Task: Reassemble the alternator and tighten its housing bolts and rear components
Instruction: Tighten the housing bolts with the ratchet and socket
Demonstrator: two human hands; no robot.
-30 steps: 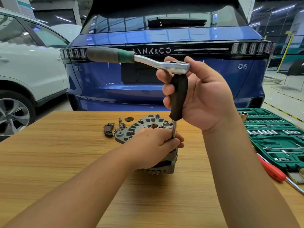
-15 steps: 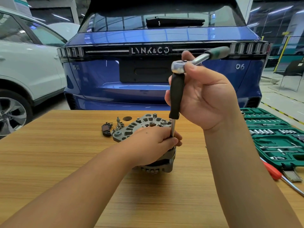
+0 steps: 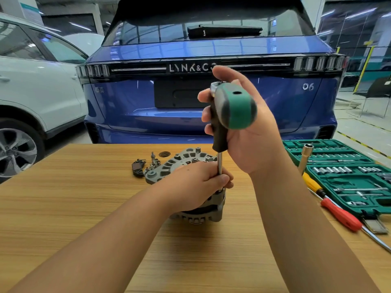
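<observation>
- Workshop table point(image 3: 63, 208) carried the alternator point(image 3: 203, 210).
- My left hand point(image 3: 196, 185) gripped it, pinching the extension shaft point(image 3: 220, 163).
- My right hand point(image 3: 249, 132) clasped the ratchet point(image 3: 234, 106); I judged keeping it vertical best.

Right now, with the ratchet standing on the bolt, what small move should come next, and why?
Probably another short swing of the ratchet. The right hand grips its black upright handle, its shaft stands upright on a bolt at the rim of the alternator, and the left hand steadies shaft and housing. Whether the bolt is tight cannot be seen.
</observation>
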